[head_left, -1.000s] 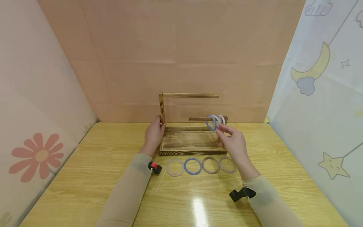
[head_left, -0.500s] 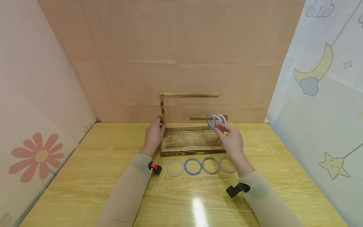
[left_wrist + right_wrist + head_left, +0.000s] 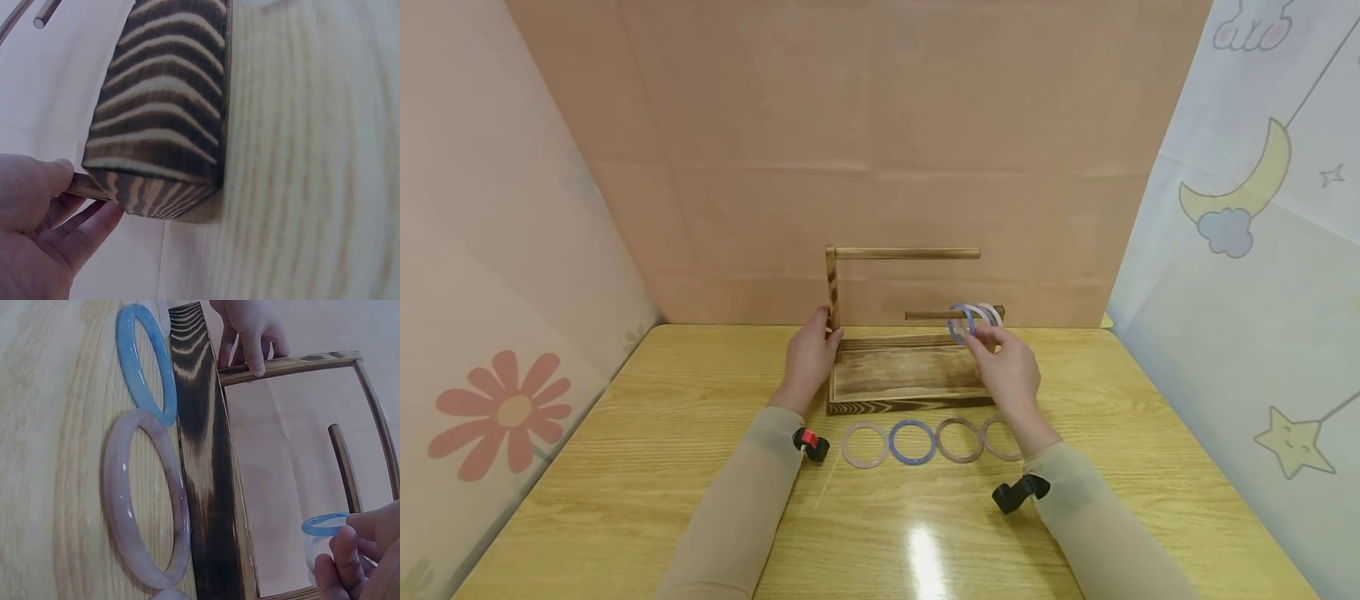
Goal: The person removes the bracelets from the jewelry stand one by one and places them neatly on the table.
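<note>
A wooden stand with a tray base (image 3: 910, 406) sits on the table, with an upper rod (image 3: 906, 252) and a lower rod (image 3: 925, 316). My left hand (image 3: 807, 358) grips the upright post (image 3: 832, 283) at its left; in the left wrist view the thumb and fingers are round it. A blue bangle (image 3: 312, 527) hangs round the lower rod, its near side pinched between thumb and finger of my right hand (image 3: 1011, 367). White bangles (image 3: 995, 313) hang behind it, nearer the rod's right support, partly hidden by the fingers.
In front of the stand several bangles lie flat in a row: a pale one (image 3: 846, 450), a blue one (image 3: 891, 446), a brownish one (image 3: 939, 446) and another pale one (image 3: 987, 446), partly covered by my right wrist. Fabric walls stand behind and at both sides.
My right hand and wrist have shifted slightly left, still pinching the blue bangle on the lower rod. My left hand stays on the post. The stand looks very slightly turned.
</note>
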Tool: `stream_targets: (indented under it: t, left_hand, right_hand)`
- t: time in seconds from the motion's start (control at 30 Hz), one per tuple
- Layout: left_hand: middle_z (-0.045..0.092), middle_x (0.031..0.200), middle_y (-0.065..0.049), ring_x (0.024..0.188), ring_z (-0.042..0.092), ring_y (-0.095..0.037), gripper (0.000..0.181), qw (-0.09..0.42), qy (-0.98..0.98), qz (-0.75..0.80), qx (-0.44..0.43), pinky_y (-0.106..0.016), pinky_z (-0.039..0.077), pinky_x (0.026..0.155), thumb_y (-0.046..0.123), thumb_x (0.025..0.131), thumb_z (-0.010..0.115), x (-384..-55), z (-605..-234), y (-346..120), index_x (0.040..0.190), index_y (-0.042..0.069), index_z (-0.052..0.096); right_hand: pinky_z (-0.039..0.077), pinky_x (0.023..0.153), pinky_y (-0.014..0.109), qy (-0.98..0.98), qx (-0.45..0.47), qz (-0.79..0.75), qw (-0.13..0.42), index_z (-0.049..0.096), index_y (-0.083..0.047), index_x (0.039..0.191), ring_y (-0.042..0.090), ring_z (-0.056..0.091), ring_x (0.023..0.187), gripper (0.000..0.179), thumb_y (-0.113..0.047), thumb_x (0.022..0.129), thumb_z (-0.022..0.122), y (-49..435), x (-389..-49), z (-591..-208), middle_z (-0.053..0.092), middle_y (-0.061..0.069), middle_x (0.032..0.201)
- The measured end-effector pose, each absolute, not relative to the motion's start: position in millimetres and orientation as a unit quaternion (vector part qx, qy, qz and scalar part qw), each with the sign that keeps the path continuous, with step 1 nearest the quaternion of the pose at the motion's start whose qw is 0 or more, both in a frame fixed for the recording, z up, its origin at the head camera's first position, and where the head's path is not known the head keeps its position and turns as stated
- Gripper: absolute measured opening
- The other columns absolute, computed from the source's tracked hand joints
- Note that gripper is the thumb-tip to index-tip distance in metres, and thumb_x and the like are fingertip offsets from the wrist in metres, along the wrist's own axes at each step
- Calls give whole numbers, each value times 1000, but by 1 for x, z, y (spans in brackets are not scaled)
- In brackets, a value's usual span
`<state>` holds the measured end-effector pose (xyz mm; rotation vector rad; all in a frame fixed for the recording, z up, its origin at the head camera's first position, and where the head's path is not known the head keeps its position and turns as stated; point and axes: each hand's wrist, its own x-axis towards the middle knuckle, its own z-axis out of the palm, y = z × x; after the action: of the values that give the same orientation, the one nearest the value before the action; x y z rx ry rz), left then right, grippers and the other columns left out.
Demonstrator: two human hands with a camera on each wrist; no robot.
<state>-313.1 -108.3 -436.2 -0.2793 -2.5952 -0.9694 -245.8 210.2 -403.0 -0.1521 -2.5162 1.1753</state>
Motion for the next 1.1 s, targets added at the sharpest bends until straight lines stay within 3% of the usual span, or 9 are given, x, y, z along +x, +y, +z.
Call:
stream_targets:
  t: [0.27,0.47,0.83,1.1]
  left_hand:
    - [71,132,-22,114,74,-38,47,166,-919,-345,-91,-54,62,92,17,113,68,-314,-436,-108,152,-3,53]
    - [72,131,-22,113,74,-39,45,167,-918,-348,-92,-55,62,92,17,112,68,-314,-436,-108,151,-3,55]
    - [72,131,-22,113,74,-38,46,169,-919,-343,-93,-55,62,92,19,113,67,-314,-437,-109,152,-3,54]
    - [72,132,-22,113,74,-38,47,168,-920,-341,-92,-54,62,92,23,114,65,-314,-437,-108,153,-2,53]
  right_hand:
    - [40,48,29,-888,-55,412,198,83,-14,124,15,68,56,29,-36,108,75,208,-246,-406,80,9,105]
    - [35,44,27,-881,-51,417,217,85,-13,122,16,63,50,29,-36,107,77,207,-248,-406,79,9,90]
    - [35,42,25,-873,-40,431,227,85,-15,126,16,59,47,29,-34,106,79,204,-246,-400,82,8,107]
    - [41,46,27,-870,-24,435,230,86,-14,123,18,62,51,28,-34,105,81,198,-245,-395,81,10,98]
